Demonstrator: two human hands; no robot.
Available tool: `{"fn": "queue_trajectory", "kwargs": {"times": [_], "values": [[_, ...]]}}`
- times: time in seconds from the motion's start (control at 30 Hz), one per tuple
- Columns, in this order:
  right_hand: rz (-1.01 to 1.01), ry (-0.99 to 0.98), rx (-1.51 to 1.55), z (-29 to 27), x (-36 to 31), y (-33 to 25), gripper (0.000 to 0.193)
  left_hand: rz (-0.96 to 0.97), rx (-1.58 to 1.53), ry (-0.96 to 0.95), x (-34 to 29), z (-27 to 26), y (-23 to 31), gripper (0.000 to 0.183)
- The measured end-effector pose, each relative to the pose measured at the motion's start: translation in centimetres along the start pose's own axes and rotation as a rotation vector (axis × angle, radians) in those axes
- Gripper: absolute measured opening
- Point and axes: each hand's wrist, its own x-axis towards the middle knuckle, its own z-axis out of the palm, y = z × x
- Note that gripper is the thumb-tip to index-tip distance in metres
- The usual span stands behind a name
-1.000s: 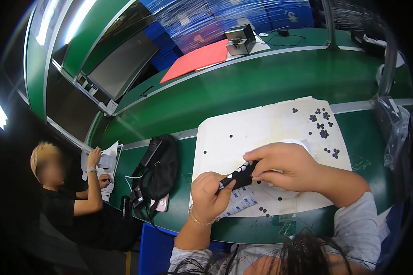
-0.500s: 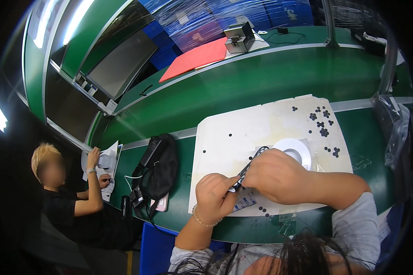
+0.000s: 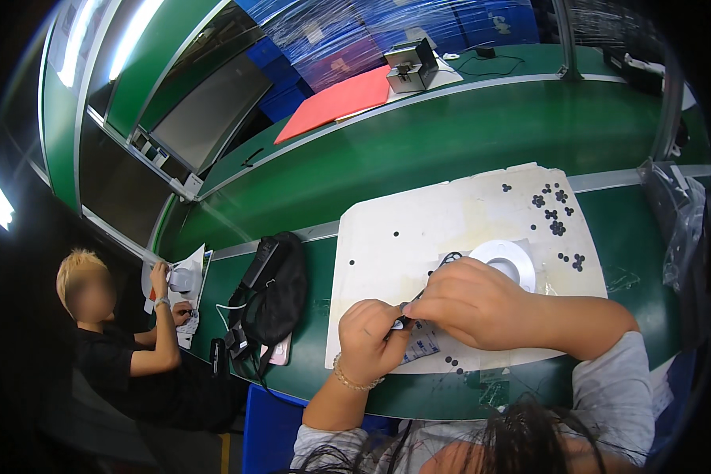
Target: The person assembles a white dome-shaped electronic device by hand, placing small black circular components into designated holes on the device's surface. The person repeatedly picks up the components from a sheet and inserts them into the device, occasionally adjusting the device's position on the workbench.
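Both hands meet over a large white board (image 3: 379, 213) on the green bench. My left hand (image 3: 369, 338), wearing a beaded bracelet, pinches the near end of a narrow black strip with pale round spots (image 3: 450, 258). Its far end shows beyond my right hand (image 3: 474, 304), whose fingers are closed at the strip right against the left fingertips. Whatever the right fingertips grip is hidden. Beneath the hands lies a blue-and-white printed sheet (image 3: 421, 345). A white ring-shaped roll (image 3: 507, 257) rests just beyond my right hand.
Small black round pieces (image 3: 558, 228) cluster at the board's right; several lie near its front edge. Left stands a black bag (image 3: 280, 276) with a cable. A co-worker (image 3: 107, 340) sits farther left, handling white sheets. A clear plastic bag (image 3: 679, 229) hangs at right.
My right hand has shifted slightly left, closer to my left fingertips, covering more of the strip. My left hand stays nearly in place.
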Motion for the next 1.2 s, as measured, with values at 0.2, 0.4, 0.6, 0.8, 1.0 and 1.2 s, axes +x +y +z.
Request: {"fn": "queue_trajectory", "kwargs": {"times": [0.2,0.4,0.6,0.8,1.0,1.2], "values": [[0.108,-0.038,0.091,-0.5,-0.1,-0.2,0.032,0.018,-0.003,0.009,0.0,0.2,-0.3,0.015],[0.001,0.019,0.32,0.5,-0.1,-0.2,0.044,0.006,0.018,-0.027,-0.3,0.1,0.0,0.015],[-0.088,-0.012,0.319,0.0,-0.4,-0.4,0.055,0.001,0.03,-0.091,-0.6,0.3,0.0,0.018],[-0.11,0.047,0.253,0.0,0.0,-0.5,0.049,0.006,-0.015,-0.063,-1.1,0.9,-0.5,0.017],[-0.067,-0.021,0.309,0.2,-0.4,-0.3,0.063,-0.098,-0.102,-0.081,-1.6,1.3,-0.7,0.016],[-0.081,-0.008,0.328,0.4,-0.4,-0.2,0.059,-0.13,-0.096,-0.064,-1.7,1.5,-0.3,0.012]]}}
